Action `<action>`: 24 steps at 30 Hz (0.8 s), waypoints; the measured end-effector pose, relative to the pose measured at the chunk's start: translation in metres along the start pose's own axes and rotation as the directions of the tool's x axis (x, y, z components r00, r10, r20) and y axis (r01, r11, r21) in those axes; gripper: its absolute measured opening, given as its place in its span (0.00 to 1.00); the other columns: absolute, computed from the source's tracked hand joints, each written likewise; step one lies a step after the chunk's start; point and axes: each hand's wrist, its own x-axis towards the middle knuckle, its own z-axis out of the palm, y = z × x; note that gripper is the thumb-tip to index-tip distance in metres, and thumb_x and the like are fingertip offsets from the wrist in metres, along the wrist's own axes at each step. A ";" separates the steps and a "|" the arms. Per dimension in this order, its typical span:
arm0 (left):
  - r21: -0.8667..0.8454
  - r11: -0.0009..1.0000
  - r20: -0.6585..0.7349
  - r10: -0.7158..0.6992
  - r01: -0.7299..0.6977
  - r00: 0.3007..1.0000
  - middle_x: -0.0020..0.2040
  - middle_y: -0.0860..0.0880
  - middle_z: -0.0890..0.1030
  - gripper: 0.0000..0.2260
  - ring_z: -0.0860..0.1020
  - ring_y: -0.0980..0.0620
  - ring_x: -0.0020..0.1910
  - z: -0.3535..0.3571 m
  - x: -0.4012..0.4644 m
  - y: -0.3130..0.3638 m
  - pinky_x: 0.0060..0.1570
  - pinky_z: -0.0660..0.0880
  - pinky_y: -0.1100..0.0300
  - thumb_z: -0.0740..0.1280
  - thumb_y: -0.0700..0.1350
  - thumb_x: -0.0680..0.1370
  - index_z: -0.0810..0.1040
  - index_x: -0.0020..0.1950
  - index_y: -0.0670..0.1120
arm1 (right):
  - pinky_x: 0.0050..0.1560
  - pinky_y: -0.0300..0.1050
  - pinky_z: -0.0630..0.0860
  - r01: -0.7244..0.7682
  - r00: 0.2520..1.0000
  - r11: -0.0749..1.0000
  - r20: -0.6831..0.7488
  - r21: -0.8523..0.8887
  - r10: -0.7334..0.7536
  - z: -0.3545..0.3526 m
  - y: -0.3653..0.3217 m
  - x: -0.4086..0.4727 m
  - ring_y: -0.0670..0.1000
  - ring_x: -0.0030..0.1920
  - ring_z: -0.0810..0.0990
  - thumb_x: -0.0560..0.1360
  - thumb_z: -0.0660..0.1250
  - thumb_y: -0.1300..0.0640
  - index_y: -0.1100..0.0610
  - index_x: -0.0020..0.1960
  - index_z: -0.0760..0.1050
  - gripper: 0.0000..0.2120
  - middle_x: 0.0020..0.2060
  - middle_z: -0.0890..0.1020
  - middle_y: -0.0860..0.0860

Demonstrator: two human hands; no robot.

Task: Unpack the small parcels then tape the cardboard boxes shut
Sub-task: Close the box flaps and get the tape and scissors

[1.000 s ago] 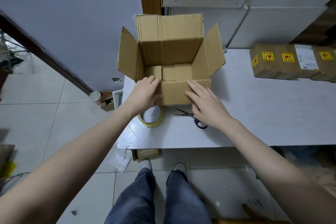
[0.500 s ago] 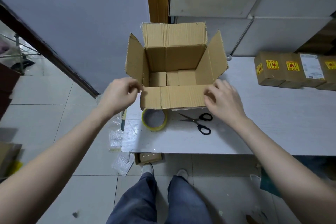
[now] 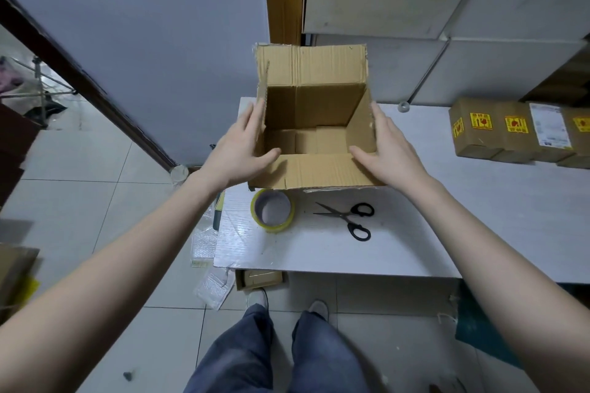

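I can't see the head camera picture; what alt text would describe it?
Two bare hands, left hand and right hand, press flat against the side flaps of an open cardboard box on a white table. Tape roll and scissors lie nearer.

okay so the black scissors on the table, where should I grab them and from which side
Take the scissors by the two black handle loops at their right end, coming from the right and above. They lie flat and slightly open, blades pointing left toward the tape roll, so the handles are the safe end.

Matt corrugated cardboard box [image 3: 314, 166] is showing ragged edges; the white table [image 3: 415, 242] is gleaming faintly, woodgrain-textured; glossy yellowish tape roll [image 3: 272, 210] is shining.
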 end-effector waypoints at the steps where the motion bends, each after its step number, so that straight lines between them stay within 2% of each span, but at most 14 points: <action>1: 0.016 1.000 0.022 0.011 -0.011 1.000 0.79 0.49 0.49 0.39 0.56 0.47 0.76 0.002 0.001 0.002 0.71 0.61 0.50 0.65 0.57 0.77 0.41 0.79 0.54 | 0.70 0.50 0.63 0.036 0.999 0.999 0.022 0.008 -0.036 0.001 -0.002 0.001 0.53 0.73 0.61 0.76 0.65 0.48 0.53 0.78 0.46 0.39 0.76 0.58 0.52; 6: 0.126 0.992 0.135 0.003 -0.020 0.991 0.79 0.51 0.51 0.32 0.54 0.47 0.77 0.008 0.013 0.007 0.74 0.54 0.50 0.53 0.66 0.78 0.47 0.79 0.57 | 0.74 0.53 0.56 0.107 0.985 0.994 0.141 -0.026 -0.102 0.010 -0.009 0.008 0.52 0.75 0.56 0.80 0.56 0.44 0.52 0.78 0.50 0.31 0.76 0.57 0.51; 9: 0.179 0.984 0.182 -0.018 -0.015 0.983 0.79 0.52 0.52 0.25 0.51 0.48 0.77 0.012 0.020 0.003 0.75 0.51 0.49 0.47 0.61 0.81 0.53 0.78 0.57 | 0.74 0.56 0.55 0.101 0.978 0.990 0.193 -0.102 -0.080 0.017 -0.005 0.015 0.52 0.76 0.55 0.81 0.50 0.42 0.54 0.77 0.56 0.27 0.76 0.58 0.51; 14: 0.234 0.972 0.217 -0.050 -0.003 0.975 0.79 0.54 0.50 0.22 0.47 0.52 0.78 0.015 0.029 -0.010 0.75 0.48 0.48 0.45 0.58 0.83 0.56 0.77 0.58 | 0.73 0.63 0.51 0.047 0.964 0.979 0.266 -0.200 0.008 0.025 0.012 0.026 0.53 0.76 0.50 0.82 0.45 0.42 0.50 0.74 0.61 0.25 0.77 0.55 0.49; 18: 0.199 0.980 0.224 -0.038 -0.007 0.974 0.79 0.55 0.51 0.22 0.47 0.55 0.77 0.015 0.032 -0.020 0.75 0.48 0.53 0.46 0.56 0.84 0.60 0.77 0.55 | 0.72 0.63 0.50 0.072 0.954 0.963 0.299 -0.258 0.009 0.027 0.020 0.028 0.51 0.76 0.50 0.82 0.45 0.42 0.49 0.74 0.62 0.25 0.77 0.56 0.47; 20: 0.113 0.993 0.216 0.017 -0.042 0.976 0.78 0.52 0.55 0.21 0.50 0.53 0.77 0.013 0.034 -0.022 0.73 0.48 0.59 0.48 0.53 0.84 0.61 0.77 0.50 | 0.72 0.62 0.51 0.084 0.949 0.963 0.315 -0.256 0.001 0.025 0.022 0.029 0.51 0.76 0.50 0.82 0.46 0.43 0.49 0.74 0.63 0.24 0.76 0.56 0.47; 22: -0.044 0.997 0.149 0.075 -0.069 0.986 0.76 0.48 0.63 0.19 0.59 0.49 0.75 0.007 0.033 -0.027 0.68 0.55 0.64 0.54 0.44 0.84 0.62 0.76 0.46 | 0.73 0.58 0.53 0.090 0.953 0.978 0.302 -0.186 -0.031 0.021 0.024 0.030 0.51 0.76 0.52 0.82 0.49 0.46 0.50 0.72 0.66 0.21 0.76 0.59 0.48; 24: -0.091 0.993 0.091 0.083 -0.075 0.992 0.74 0.48 0.67 0.25 0.64 0.48 0.72 -0.002 0.029 -0.038 0.64 0.61 0.64 0.56 0.31 0.79 0.64 0.75 0.47 | 0.74 0.54 0.55 0.061 0.979 0.998 0.198 -0.032 -0.054 0.011 0.028 0.030 0.52 0.74 0.57 0.81 0.54 0.57 0.52 0.69 0.71 0.18 0.73 0.65 0.50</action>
